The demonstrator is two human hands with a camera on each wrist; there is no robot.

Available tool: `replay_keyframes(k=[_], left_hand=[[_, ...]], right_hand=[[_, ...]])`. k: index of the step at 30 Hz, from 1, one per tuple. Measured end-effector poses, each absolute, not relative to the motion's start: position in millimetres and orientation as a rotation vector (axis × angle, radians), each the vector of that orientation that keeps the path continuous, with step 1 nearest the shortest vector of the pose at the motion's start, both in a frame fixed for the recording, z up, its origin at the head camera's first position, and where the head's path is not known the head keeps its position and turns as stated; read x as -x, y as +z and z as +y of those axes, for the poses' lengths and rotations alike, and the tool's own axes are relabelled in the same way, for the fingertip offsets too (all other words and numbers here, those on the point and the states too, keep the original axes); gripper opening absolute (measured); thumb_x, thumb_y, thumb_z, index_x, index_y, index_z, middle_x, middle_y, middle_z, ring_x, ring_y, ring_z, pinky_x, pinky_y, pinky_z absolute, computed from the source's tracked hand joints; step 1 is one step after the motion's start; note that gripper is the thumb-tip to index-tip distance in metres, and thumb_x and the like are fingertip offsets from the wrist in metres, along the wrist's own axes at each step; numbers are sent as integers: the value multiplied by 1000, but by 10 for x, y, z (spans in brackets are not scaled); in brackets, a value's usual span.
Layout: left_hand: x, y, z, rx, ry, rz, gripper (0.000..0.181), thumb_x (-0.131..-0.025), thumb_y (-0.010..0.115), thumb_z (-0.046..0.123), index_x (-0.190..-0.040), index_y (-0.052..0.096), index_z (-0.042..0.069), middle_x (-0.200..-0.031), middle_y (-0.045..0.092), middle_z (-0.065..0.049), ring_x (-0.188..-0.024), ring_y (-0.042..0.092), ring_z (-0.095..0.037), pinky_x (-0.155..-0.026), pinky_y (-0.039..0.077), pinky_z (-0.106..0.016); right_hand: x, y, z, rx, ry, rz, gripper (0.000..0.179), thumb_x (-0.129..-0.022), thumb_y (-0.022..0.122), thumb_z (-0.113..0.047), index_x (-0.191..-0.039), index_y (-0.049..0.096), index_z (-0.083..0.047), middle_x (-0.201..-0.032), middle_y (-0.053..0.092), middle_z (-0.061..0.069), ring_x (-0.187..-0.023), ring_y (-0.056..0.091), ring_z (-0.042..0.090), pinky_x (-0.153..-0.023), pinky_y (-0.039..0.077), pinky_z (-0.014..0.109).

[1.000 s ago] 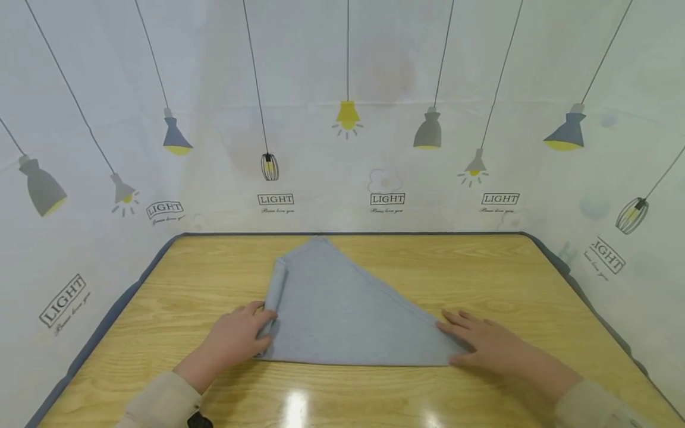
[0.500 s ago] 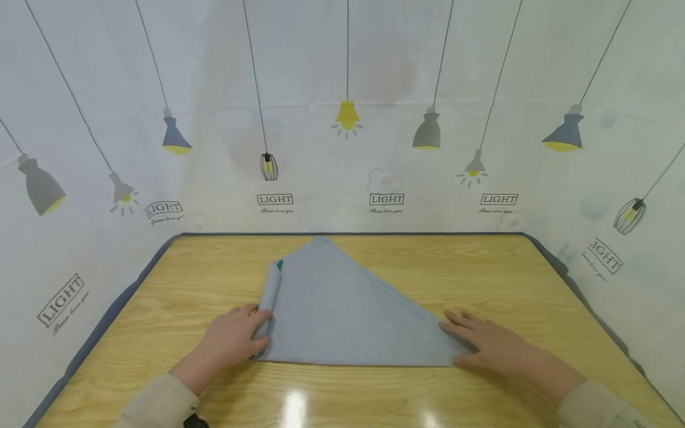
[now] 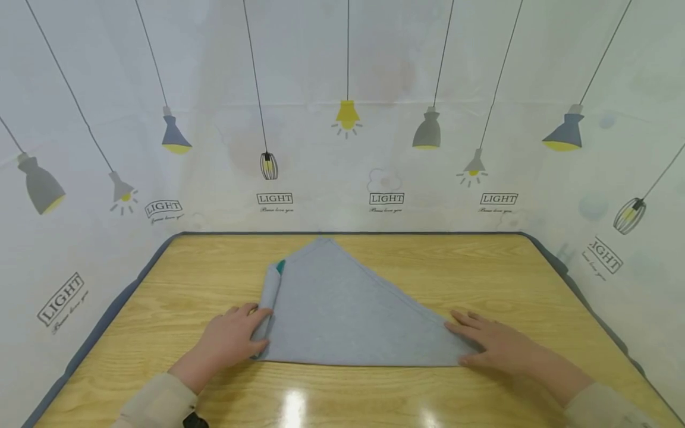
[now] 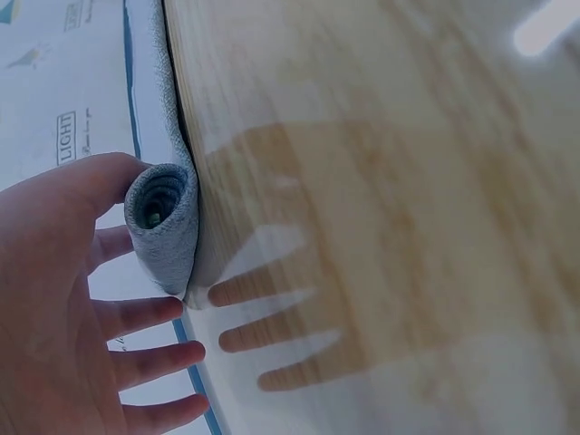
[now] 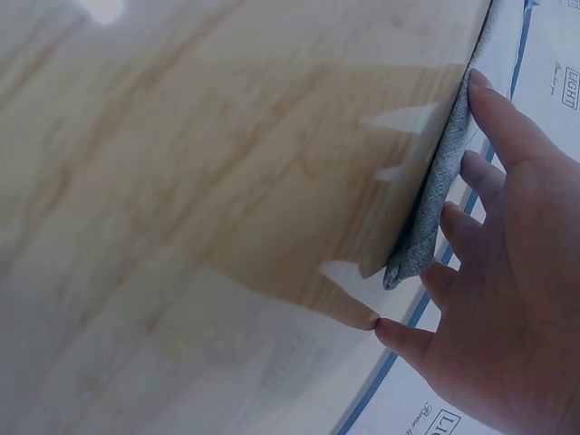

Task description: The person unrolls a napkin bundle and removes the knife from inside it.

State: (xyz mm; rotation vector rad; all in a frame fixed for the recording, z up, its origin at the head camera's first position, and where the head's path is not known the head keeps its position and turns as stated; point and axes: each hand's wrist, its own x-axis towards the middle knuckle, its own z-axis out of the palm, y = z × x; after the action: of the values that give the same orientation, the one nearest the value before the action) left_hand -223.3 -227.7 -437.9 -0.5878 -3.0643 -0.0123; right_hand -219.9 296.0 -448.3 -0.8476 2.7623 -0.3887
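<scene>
A grey-blue cloth (image 3: 348, 309) with a stitched seam along its slanting right edge lies flat on the wooden table. Its left side is rolled into a tube (image 3: 270, 286), and a bit of green shows at the tube's far end. My left hand (image 3: 230, 339) holds the near part of this roll, thumb on one side and fingers on the other; the left wrist view shows the coiled end (image 4: 161, 204) between them. With fingers spread, my right hand (image 3: 500, 345) rests on the cloth's right corner. In the right wrist view, its fingertips line the cloth's edge (image 5: 426, 217).
The table (image 3: 160, 279) has a dark blue border at its back and sides. White sheeting (image 3: 321, 178) printed with hanging lamps and the word LIGHT surrounds it on three sides. A dark watch-like item (image 3: 195, 420) shows at the left cuff.
The rolled side and my left hand have shifted slightly left, and green has come into view at the roll's far end. My right hand has moved slightly to the right.
</scene>
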Motion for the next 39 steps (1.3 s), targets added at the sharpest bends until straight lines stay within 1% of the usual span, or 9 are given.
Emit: replay_keyframes(k=[8, 13, 20, 28, 30, 32, 36, 39], left_hand=[[2216, -4358, -2264, 601, -44, -3047, 55, -87, 69, 36, -134, 57, 11, -129, 55, -18, -110, 57, -38, -76, 52, -52], [2221, -4356, -2245, 626, -80, -3050, 51, -88, 67, 31, -134, 58, 11, -130, 55, -18, -110, 57, -38, -76, 53, -51], [2225, -4356, -2217, 631, -97, -3076, 47, -90, 62, 30, -133, 60, 12, -133, 54, -19, -115, 55, -39, -83, 51, -54], [2209, -4335, -2194, 634, -110, -3106, 44, -92, 58, 28, -133, 61, 11, -135, 52, -21, -117, 53, -43, -87, 49, -56], [2222, -4356, -2194, 632, -93, -3101, 45, -92, 59, 31, -133, 61, 11, -135, 52, -21, -117, 53, -43, -87, 49, -56], [2239, -4380, -2194, 632, -72, -3098, 48, -92, 62, 37, -133, 61, 12, -135, 52, -21, -116, 53, -43, -86, 49, -55], [2265, -4419, -2194, 621, -41, -3103, 58, -87, 67, 49, -133, 61, 14, -135, 52, -20, -116, 54, -42, -84, 50, -56], [2268, -4413, -2184, 607, -46, -3111, 58, -86, 68, 48, -133, 60, 14, -135, 52, -19, -116, 54, -42, -83, 50, -55]], right_hand=[[2197, -4506, 3046, 832, -412, 2769, 78, -88, 58, -61, -148, 45, -13, -154, 30, 19, -136, 27, 51, -99, 29, 70], [2185, -4524, 3105, 814, -396, 2805, 78, -87, 58, -63, -147, 46, -15, -154, 30, 18, -136, 28, 51, -99, 30, 70], [2175, -4520, 3154, 777, -410, 2803, 78, -85, 59, -64, -146, 48, -16, -154, 30, 19, -135, 28, 53, -100, 29, 69], [2153, -4484, 3194, 756, -394, 2802, 79, -85, 59, -65, -146, 48, -16, -155, 30, 18, -135, 28, 52, -99, 30, 69], [2149, -4477, 3195, 756, -397, 2800, 79, -85, 59, -65, -146, 48, -16, -155, 30, 18, -135, 27, 52, -99, 30, 70], [2143, -4475, 3201, 760, -401, 2804, 79, -85, 59, -64, -146, 48, -15, -154, 30, 19, -135, 27, 53, -99, 29, 70], [2130, -4478, 3225, 768, -404, 2818, 78, -85, 60, -63, -145, 49, -14, -154, 31, 19, -135, 28, 53, -99, 29, 70], [2122, -4483, 3248, 761, -402, 2822, 78, -85, 60, -63, -145, 49, -15, -154, 31, 19, -135, 27, 53, -99, 29, 70]])
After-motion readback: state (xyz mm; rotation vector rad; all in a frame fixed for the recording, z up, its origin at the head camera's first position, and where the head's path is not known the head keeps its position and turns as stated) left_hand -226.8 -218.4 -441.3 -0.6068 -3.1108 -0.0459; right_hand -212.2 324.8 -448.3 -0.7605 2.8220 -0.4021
